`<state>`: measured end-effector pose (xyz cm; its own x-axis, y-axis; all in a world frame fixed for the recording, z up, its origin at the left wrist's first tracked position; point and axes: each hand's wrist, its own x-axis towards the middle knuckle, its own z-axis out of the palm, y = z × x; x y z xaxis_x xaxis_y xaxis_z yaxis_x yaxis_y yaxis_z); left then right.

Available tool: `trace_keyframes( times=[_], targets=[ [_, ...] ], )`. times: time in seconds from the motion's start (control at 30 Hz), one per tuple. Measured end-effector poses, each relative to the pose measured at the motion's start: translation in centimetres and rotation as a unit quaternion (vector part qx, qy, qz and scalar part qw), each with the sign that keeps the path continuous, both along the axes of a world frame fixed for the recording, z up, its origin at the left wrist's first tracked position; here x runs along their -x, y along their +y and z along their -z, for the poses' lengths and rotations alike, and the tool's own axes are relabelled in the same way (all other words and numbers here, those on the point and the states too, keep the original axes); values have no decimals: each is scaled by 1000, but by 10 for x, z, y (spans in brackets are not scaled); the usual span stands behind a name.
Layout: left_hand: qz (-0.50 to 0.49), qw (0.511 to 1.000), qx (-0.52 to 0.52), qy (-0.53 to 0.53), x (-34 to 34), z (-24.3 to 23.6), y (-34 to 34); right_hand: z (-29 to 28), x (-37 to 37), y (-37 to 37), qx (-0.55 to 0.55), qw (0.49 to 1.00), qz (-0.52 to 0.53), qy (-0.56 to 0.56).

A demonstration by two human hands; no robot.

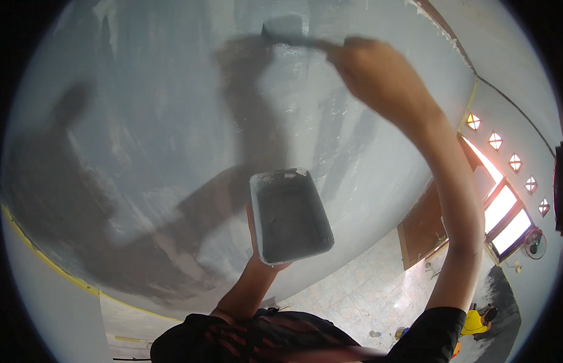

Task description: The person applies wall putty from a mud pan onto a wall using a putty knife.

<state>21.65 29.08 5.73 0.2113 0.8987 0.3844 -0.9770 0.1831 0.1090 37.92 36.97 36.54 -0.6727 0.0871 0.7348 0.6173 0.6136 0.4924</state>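
Paint tray [290, 216], grey and shaped like a box, sits on top of the left hand [257, 254], which comes up from below and holds it from underneath. The tray is full of grey paint and tips a little toward the person. High above it, the right hand [378, 72] is stretched up with its fingers closed tight around the handle of a paint roller [284, 29]. The roller is to the left of that hand and presses on the wall [142, 121], near the top of the picture. The wall is light grey and looks wet and shiny around the roller. Dark shadows of the arms and the tray fall on it. Far below on the right are a tiled floor [354, 290], a brown door [423, 227] and bright windows [505, 215]
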Motion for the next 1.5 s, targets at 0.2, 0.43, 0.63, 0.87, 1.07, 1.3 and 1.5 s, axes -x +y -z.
trace_keyframes(
  times=[0.2,0.43,0.63,0.87,1.07,1.3,1.5],
  targets=[
    [-6,1000,-16,5,3,7,-1,12,-22,-14,113,990,-28,-80],
    [4,1000,-16,0,0,5,2,-63,-38,-16,-75,996,-22,40],
    [-19,999,-44,23,2,8,0,-49,3,7,-100,994,-1,51],
    [-44,997,-12,66,3,6,-1,14,-8,-12,62,994,-4,-91],
    [-43,997,-26,65,-5,19,6,-51,-40,-8,-27,995,-65,-77],
    [-215,945,-129,210,8,33,7,-52,39,-35,66,995,70,-33],
    [-194,963,-46,181,-6,23,-3,0,4,-20,75,991,-39,-102]
  ],
)
